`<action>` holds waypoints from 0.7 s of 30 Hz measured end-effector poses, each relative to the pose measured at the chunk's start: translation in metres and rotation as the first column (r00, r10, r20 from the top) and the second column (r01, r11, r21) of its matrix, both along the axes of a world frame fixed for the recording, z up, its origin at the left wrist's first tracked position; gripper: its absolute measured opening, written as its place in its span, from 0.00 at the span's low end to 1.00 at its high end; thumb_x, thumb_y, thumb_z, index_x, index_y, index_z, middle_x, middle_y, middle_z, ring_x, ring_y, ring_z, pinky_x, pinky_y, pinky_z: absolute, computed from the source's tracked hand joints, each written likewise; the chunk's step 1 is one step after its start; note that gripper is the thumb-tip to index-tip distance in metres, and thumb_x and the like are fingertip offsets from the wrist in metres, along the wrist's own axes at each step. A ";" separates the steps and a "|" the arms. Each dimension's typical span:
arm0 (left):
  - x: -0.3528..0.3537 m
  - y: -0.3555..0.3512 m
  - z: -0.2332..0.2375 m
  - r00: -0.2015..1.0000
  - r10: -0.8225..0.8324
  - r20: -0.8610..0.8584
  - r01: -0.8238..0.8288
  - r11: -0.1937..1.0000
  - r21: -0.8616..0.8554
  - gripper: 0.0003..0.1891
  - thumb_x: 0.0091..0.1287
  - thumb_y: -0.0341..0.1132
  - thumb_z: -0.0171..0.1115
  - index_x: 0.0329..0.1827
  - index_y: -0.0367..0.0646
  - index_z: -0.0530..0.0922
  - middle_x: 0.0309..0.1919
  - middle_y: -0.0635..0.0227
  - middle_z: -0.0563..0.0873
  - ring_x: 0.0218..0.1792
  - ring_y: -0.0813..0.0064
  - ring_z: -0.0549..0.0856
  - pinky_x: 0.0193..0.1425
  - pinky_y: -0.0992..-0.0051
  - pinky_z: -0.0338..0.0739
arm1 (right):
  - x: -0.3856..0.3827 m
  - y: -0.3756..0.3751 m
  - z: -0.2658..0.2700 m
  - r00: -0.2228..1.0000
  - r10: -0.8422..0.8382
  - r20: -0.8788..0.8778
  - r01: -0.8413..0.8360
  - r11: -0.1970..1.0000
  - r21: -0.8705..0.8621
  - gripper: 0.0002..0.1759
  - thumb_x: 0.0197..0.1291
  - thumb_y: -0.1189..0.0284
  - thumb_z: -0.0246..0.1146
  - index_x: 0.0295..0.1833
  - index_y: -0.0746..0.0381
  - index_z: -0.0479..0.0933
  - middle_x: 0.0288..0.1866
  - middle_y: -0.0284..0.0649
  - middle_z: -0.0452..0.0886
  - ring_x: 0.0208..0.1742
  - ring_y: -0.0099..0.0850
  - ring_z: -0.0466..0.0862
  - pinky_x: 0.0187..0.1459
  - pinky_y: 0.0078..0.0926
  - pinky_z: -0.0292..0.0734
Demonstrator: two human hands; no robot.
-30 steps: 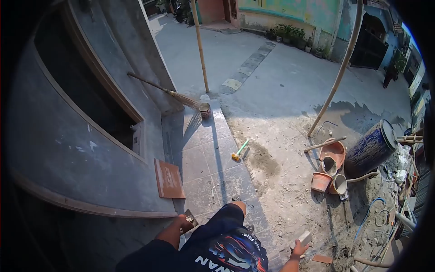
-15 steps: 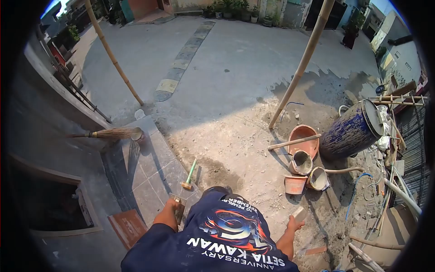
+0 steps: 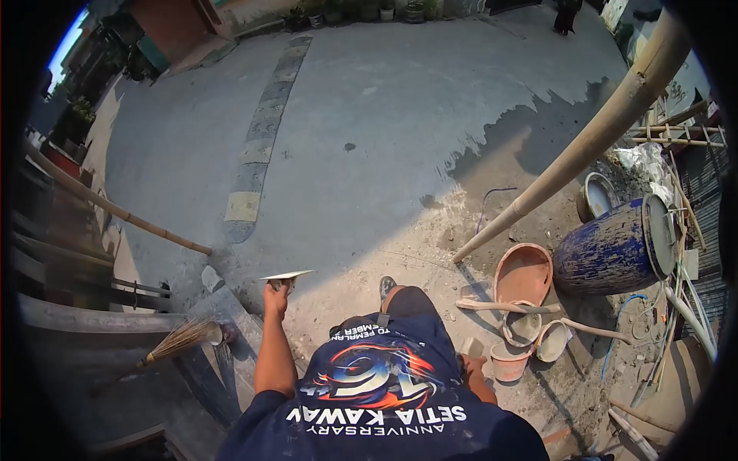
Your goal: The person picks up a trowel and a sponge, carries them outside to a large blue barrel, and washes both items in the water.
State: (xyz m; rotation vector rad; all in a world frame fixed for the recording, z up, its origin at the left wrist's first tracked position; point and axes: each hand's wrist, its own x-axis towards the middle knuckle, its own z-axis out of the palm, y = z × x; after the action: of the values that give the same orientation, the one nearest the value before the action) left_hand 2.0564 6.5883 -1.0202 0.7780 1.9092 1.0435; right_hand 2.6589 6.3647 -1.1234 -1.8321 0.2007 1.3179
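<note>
My left hand [image 3: 276,298] is raised at the left, its fingers wrapped beneath a plastering trowel [image 3: 289,275]. The trowel's thin, pale plate faces up, seen nearly edge-on. On the other side, my right hand [image 3: 478,369] is low by my body, closed on a pale, block-shaped piece [image 3: 470,348]; I cannot tell its exact kind. That hand is close to an orange bucket [image 3: 510,363]. My dark printed shirt [image 3: 377,392] fills the lower middle, and one shoe [image 3: 386,287] shows ahead of it.
A bamboo pole [image 3: 573,157] slants up at the right, another [image 3: 123,213] at the left. Beside the buckets are an orange basin [image 3: 524,270], a wooden handle [image 3: 507,306] and a blue drum [image 3: 607,246]. A broom [image 3: 181,339] leans at the left step. Grey paving [image 3: 346,107] stretches ahead.
My view has shifted forward and turned. The left hand has risen and brought the trowel level, plate upward. The right hand has come in nearer the buckets. The green-handled hammer has left view.
</note>
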 end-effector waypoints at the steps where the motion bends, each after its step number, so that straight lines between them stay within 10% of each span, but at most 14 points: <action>1: -0.004 0.012 -0.032 0.995 0.075 -0.072 -0.075 0.997 -0.006 0.16 0.61 0.31 0.69 0.50 0.37 0.78 0.42 0.64 0.87 0.43 0.69 0.84 0.51 0.67 0.77 | -0.022 0.103 0.038 0.929 0.206 0.308 -0.221 0.975 0.015 0.52 0.43 0.69 0.75 0.73 0.57 0.54 0.64 0.50 0.72 0.60 0.45 0.77 0.59 0.40 0.75; 3: -0.009 0.035 -0.042 0.996 0.086 -0.031 -0.091 0.964 -0.250 0.15 0.58 0.32 0.75 0.45 0.41 0.79 0.38 0.66 0.87 0.39 0.70 0.84 0.46 0.67 0.77 | -0.028 0.272 0.105 0.631 0.462 0.624 -0.566 0.824 -0.038 0.55 0.39 0.68 0.77 0.73 0.62 0.53 0.64 0.56 0.73 0.64 0.48 0.76 0.63 0.39 0.73; 6: -0.028 0.074 -0.060 0.995 0.099 -0.016 -0.093 0.844 -0.528 0.15 0.62 0.38 0.69 0.49 0.43 0.81 0.40 0.66 0.88 0.38 0.68 0.86 0.45 0.64 0.79 | -0.060 0.444 0.235 0.300 0.406 0.863 -0.781 0.624 -0.023 0.55 0.39 0.61 0.78 0.74 0.60 0.58 0.70 0.58 0.69 0.71 0.51 0.70 0.69 0.40 0.67; 10: -0.046 0.183 -0.073 0.997 -0.058 0.050 0.076 0.671 -0.738 0.20 0.66 0.42 0.64 0.57 0.43 0.78 0.47 0.64 0.87 0.43 0.67 0.87 0.45 0.63 0.80 | -0.051 0.557 0.253 0.502 0.363 0.785 -0.672 0.735 0.089 0.56 0.40 0.59 0.78 0.74 0.60 0.58 0.70 0.57 0.69 0.72 0.50 0.70 0.70 0.39 0.66; 14: -0.016 0.381 -0.125 0.993 -0.065 0.101 0.117 0.708 -0.696 0.20 0.64 0.38 0.66 0.57 0.42 0.76 0.47 0.63 0.85 0.42 0.68 0.85 0.39 0.64 0.80 | -0.018 0.583 0.118 0.673 0.177 0.718 -0.277 0.960 0.023 0.57 0.41 0.58 0.78 0.76 0.60 0.56 0.70 0.53 0.71 0.70 0.46 0.72 0.67 0.39 0.69; 17: 0.063 0.544 -0.130 0.981 -0.133 0.141 0.188 0.827 -0.530 0.20 0.63 0.35 0.67 0.56 0.40 0.73 0.47 0.62 0.83 0.41 0.68 0.84 0.35 0.66 0.80 | 0.001 0.577 0.087 0.848 -0.395 0.352 0.397 0.915 0.070 0.56 0.44 0.61 0.77 0.77 0.55 0.54 0.65 0.48 0.74 0.64 0.40 0.76 0.54 0.43 0.78; 21: 0.235 0.716 -0.054 0.861 -0.479 0.171 0.496 0.866 -0.067 0.10 0.64 0.25 0.64 0.44 0.44 0.72 0.35 0.72 0.79 0.35 0.76 0.79 0.38 0.70 0.77 | 0.042 0.563 0.094 0.741 -0.446 0.502 0.505 0.863 0.020 0.56 0.43 0.60 0.78 0.76 0.60 0.55 0.67 0.53 0.72 0.66 0.43 0.75 0.63 0.38 0.73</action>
State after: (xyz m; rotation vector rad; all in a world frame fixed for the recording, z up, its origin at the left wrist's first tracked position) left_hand 2.2910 7.3047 -1.0738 1.0231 1.5104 0.6522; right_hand 2.7011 6.9273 -1.0297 -1.9773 0.4461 0.4625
